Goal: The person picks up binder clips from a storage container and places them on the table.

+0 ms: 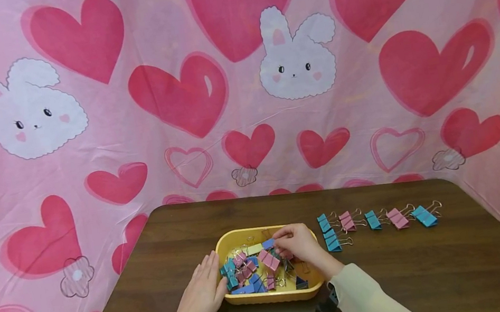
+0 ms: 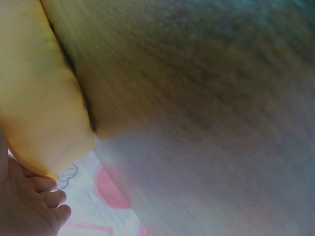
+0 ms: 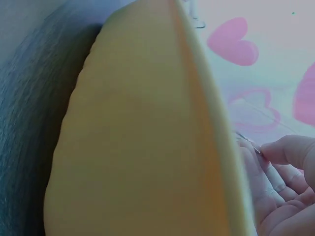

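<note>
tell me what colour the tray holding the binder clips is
The tray is yellow; it shows best in the head view.

Head view: from high at the table's six o'clock side, facing twelve and tilted down; the farthest of the three, taking in the whole tray from above.
Left wrist view: low and close outside the tray, facing past its wall to the backdrop; rolled, with table toward one o'clock, tray between nine and ten, backdrop at seven.
Right wrist view: low and very near the tray's outer wall, which fills the middle; rolled, table at nine, backdrop at two.
Left hand: shared by head and left wrist views, at eight in the latter.
Right hand: shared by head and right wrist views, at four in the latter.
</note>
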`<action>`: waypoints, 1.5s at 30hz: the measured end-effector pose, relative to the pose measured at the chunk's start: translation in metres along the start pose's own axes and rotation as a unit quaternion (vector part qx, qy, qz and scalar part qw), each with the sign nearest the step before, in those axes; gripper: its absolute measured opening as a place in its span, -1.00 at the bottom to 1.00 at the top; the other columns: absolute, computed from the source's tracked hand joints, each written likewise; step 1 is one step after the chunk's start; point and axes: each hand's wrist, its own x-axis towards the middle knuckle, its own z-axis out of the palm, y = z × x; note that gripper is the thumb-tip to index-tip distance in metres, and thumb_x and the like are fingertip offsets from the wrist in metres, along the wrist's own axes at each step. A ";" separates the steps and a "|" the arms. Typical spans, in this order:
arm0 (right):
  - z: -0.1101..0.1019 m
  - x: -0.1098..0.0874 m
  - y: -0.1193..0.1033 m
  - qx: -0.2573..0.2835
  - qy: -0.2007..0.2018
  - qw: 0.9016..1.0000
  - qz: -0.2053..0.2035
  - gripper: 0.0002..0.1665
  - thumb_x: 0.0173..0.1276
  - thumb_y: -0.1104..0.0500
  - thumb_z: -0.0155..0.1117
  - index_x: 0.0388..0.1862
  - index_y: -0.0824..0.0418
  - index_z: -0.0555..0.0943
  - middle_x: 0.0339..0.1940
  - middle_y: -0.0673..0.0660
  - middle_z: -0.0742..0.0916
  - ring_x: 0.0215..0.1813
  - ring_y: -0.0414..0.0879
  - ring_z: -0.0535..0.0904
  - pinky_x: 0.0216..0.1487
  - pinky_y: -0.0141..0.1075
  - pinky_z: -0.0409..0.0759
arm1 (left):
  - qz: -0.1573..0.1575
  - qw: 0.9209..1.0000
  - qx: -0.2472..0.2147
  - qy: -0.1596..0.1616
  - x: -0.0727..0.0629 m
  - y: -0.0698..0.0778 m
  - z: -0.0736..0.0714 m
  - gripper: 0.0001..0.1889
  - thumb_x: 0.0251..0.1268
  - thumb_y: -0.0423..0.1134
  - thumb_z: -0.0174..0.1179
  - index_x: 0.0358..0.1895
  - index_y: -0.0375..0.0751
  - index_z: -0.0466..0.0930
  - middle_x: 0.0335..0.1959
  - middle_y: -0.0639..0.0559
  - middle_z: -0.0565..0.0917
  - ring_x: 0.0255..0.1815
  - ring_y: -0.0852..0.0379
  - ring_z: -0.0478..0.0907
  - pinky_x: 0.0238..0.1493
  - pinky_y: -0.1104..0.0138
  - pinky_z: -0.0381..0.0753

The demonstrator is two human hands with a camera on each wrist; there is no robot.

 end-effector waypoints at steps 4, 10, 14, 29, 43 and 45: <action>-0.005 -0.003 -0.005 0.031 0.007 0.999 -0.001 -0.77 0.19 0.35 0.24 -0.21 0.52 0.59 -0.51 0.26 0.70 -0.48 0.08 0.65 -0.37 -0.02 0.62 | 0.001 1.000 0.001 0.000 0.000 0.000 0.000 -0.39 0.33 -0.12 -0.01 0.30 -0.50 0.18 0.33 -0.30 0.21 0.34 -0.18 0.13 0.30 0.03 0.11; -0.016 -0.008 -0.010 0.085 0.021 0.996 -0.009 -0.76 0.22 0.40 0.19 -0.17 0.57 0.55 -0.39 0.34 0.69 -0.42 0.05 0.66 -0.25 0.01 0.60 | 0.005 1.000 0.000 0.006 0.000 0.000 0.000 -0.39 0.32 -0.13 0.01 0.30 -0.50 0.19 0.32 -0.30 0.22 0.33 -0.18 0.14 0.29 0.02 0.11; -0.026 -0.013 -0.013 0.109 0.031 0.993 -0.017 -0.73 0.25 0.40 0.16 -0.12 0.60 0.52 -0.36 0.34 0.69 -0.36 0.05 0.67 -0.21 -0.06 0.60 | 0.013 1.000 0.000 0.014 -0.001 0.001 0.000 -0.40 0.30 -0.15 0.03 0.28 -0.52 0.21 0.31 -0.32 0.24 0.32 -0.20 0.16 0.28 0.01 0.14; -0.079 -0.028 -0.014 0.154 0.091 0.984 -0.027 -0.70 0.27 0.35 0.19 -0.08 0.56 0.51 -0.29 0.30 0.69 -0.35 -0.06 0.68 -0.23 -0.24 0.62 | -0.002 1.000 -0.003 -0.007 0.001 0.002 -0.001 -0.38 0.33 -0.12 0.00 0.32 -0.48 0.17 0.34 -0.29 0.20 0.34 -0.18 0.12 0.30 0.03 0.09; -0.167 -0.010 0.080 0.262 0.082 0.950 -0.151 -0.78 0.23 0.32 0.25 -0.14 0.35 0.64 -0.32 0.21 0.72 -0.29 0.02 0.68 -0.25 -0.20 0.61 | -0.001 1.000 -0.005 0.002 -0.001 0.002 -0.002 -0.39 0.32 -0.13 0.01 0.30 -0.50 0.18 0.33 -0.30 0.22 0.34 -0.18 0.13 0.29 0.02 0.11; -0.178 -0.008 0.094 0.263 0.092 0.949 -0.149 -0.76 0.24 0.33 0.23 -0.11 0.36 0.63 -0.31 0.21 0.72 -0.27 0.02 0.68 -0.23 -0.19 0.60 | -0.004 1.000 -0.004 0.000 -0.001 0.002 -0.001 -0.39 0.32 -0.13 0.01 0.31 -0.49 0.18 0.33 -0.29 0.22 0.34 -0.18 0.13 0.30 0.02 0.10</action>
